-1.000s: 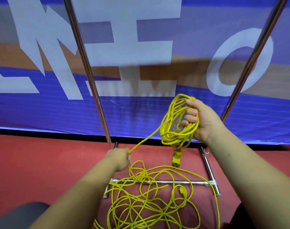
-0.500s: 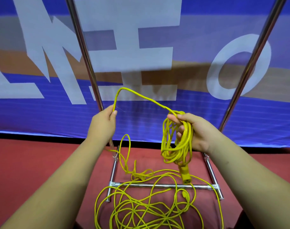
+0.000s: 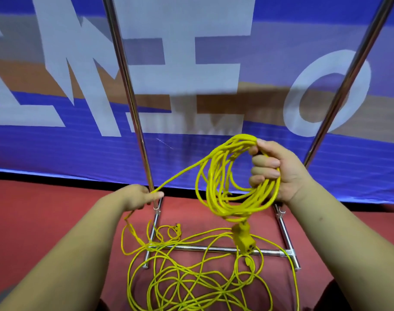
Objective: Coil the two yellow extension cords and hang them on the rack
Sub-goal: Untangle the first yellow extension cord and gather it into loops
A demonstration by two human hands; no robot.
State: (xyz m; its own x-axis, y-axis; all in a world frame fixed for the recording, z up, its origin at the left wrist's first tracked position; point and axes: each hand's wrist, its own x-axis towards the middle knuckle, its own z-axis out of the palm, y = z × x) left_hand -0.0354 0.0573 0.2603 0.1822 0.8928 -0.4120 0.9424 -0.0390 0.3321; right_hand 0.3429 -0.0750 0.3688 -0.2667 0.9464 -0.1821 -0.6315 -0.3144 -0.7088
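Nearest, loose yellow cord [image 3: 191, 281] lies tangled on the red floor [image 3: 34, 221] across the base bar of the rack [image 3: 214, 249]. How many cords make up the tangle cannot be told. Half a second ago the left hand [image 3: 137, 196] was raised beside the left pole; now it sits lower, pinching one strand that runs up to the coil [image 3: 232, 182]. The right hand [image 3: 279, 173] is clenched around that coil – lifted higher than before – with its socket end [image 3: 245, 240] dangling (just above the bar). Two hands, one coil, two upright poles; behind them, a blue banner [image 3: 214, 63].
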